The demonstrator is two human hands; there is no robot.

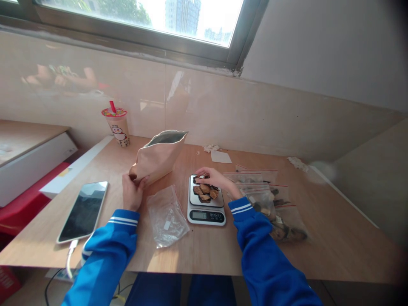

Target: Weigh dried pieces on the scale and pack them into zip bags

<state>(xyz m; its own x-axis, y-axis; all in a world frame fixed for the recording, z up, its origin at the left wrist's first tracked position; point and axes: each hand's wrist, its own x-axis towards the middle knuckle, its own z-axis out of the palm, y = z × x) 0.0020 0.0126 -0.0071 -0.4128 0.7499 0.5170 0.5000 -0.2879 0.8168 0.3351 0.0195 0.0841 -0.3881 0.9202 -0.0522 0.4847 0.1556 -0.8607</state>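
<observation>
Dried slices (pixel 204 192) are lying on a digital kitchen scale (pixel 206 216), with the right hand (pixel 214 177) pinching narrowly at them from twelve o'clock. Farther out, the left hand (pixel 132 193) is gripping a kraft pouch (pixel 157 156), its long axis tilting toward one o'clock.

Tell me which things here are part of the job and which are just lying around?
Part of the job:
left hand holding a tan pouch
right hand on dried slices
kitchen scale
zip bags of dried pieces

Just lying about:
phone
bubble tea cup
loose plastic bag
paper scrap
</observation>
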